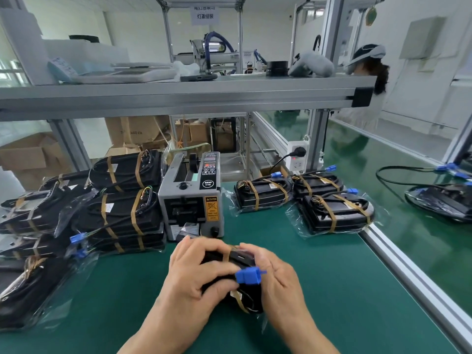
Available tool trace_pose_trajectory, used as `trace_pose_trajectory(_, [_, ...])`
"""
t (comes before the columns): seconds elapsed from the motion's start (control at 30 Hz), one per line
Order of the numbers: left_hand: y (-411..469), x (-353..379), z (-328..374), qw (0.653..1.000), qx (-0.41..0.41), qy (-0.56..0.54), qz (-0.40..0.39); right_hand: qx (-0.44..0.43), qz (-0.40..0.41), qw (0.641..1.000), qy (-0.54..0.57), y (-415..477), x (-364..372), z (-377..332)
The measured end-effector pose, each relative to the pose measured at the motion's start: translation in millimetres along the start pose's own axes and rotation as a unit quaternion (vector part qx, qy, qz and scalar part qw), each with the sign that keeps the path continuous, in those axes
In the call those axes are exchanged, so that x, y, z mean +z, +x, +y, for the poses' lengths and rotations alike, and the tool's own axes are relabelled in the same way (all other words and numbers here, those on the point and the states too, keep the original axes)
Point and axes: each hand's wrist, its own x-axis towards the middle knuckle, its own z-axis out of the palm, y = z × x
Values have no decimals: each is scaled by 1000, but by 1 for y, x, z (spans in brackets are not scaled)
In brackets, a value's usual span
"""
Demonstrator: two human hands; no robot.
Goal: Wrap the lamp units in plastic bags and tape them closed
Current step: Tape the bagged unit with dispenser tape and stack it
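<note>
Both hands clamped the lamp unit (236,277) over the green tabletop (332,290): the left hand (196,274) pinned its bag, the right hand (275,274) pressed brown tape by the blue connector (247,275), probably sealing it. The tape dispenser (191,198) stood just beyond, between stacks of wrapped units (122,213).

Cardboard boxes (24,155) (some open) sit behind the power strip (297,157).

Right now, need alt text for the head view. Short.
Two bare hands, left hand and right hand, grip a black lamp unit with a blue connector over a green mat. A grey tape dispenser stands just behind, with stacks of bagged, taped units to its left and right.
</note>
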Motion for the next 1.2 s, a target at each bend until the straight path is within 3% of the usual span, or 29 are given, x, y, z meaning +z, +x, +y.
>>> trace_pose_trajectory(0.13, [-22, 6, -8, 991, 43, 127, 10, 12, -9, 1000, -9, 1, -2, -1])
trace_pose_trajectory(0.27, [-30, 23, 0, 971, 5, 238, -13, 0, -10, 1000, -27, -1, 0, -1])
trace_pose_trajectory(0.37, [-30, 26, 1, 975, 1, 223, -8, -10, 9, 1000, -21, -3, 3, 1])
trace_pose_trajectory(0.43, [-29, 17, 4, 992, -43, 117, 24, -14, 28, 999, -10, -5, 5, 2])
trace_pose_trajectory(0.47, [-25, 9, 7, 992, -106, 44, 51, -12, 37, 999, -2, -5, 5, 2])
trace_pose_trajectory(0.53, [-8, -6, 3, 955, -260, -61, 126, -10, 52, 999, 9, -5, 6, 2])
trace_pose_trajectory(0.63, [29, -19, -25, 860, -425, -189, 210, -14, 68, 998, 2, -6, 8, 1])
trace_pose_trajectory(0.73, [60, -16, -55, 765, -526, -302, 219, -6, 81, 997, -8, -7, 10, 1])
trace_pose_trajectory(0.87, [80, -3, -81, 683, -592, -368, 218, 23, 88, 996, -8, -8, 11, 1])
trace_pose_trajectory(1.0, [91, 2, -98, 642, -615, -387, 244, 28, 79, 996, -21, -10, 12, -1])
trace_pose_trajectory(1.2, [104, 7, -107, 628, -612, -385, 287, 32, 84, 996, -18, -13, 14, -3])
